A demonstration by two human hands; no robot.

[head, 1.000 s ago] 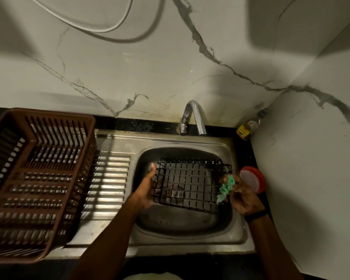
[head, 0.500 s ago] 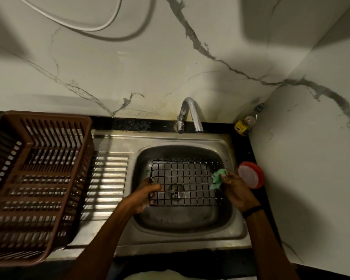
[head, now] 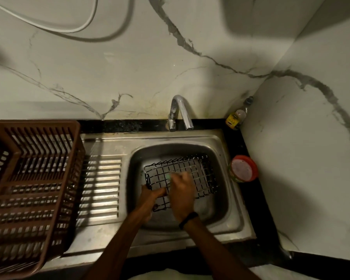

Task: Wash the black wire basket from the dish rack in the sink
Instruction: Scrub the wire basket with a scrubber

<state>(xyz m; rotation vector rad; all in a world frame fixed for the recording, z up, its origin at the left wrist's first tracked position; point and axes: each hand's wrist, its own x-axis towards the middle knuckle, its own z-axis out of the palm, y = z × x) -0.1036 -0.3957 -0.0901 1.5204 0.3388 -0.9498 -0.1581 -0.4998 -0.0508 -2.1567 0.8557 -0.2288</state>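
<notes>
Head view, starting close: gripping the near left corner of the black wire basket (head: 198, 174) with the left hand (head: 150, 196), curling the fingers round the rim wire. Rubbing the wire floor of the basket with the right hand (head: 181, 190), pushing a green scrubber (head: 169, 176) along under the fingertips. Too blurry there for telling whether pinching the scrubber or pressing it flat. Lying at a slant down inside the bowl of the sink (head: 237, 217), well apart from the brown dish rack (head: 28, 188) out on the left. Probably feeling light and stiff, not bendy, and likely getting slippery when wet and soapy. So calling for a hold on the thicker rim wire at a corner, not on the thin wires in the middle. Likely sliding and clanging on the steel if let go. Looking a bit further, seeing a red-lidded jar (head: 243, 168) on the black counter just right of the sink. Ending at the back with the shiny tap (head: 179, 112) above the bowl and a small yellow-label bottle (head: 236, 116) in the corner of the marble wall.
</notes>
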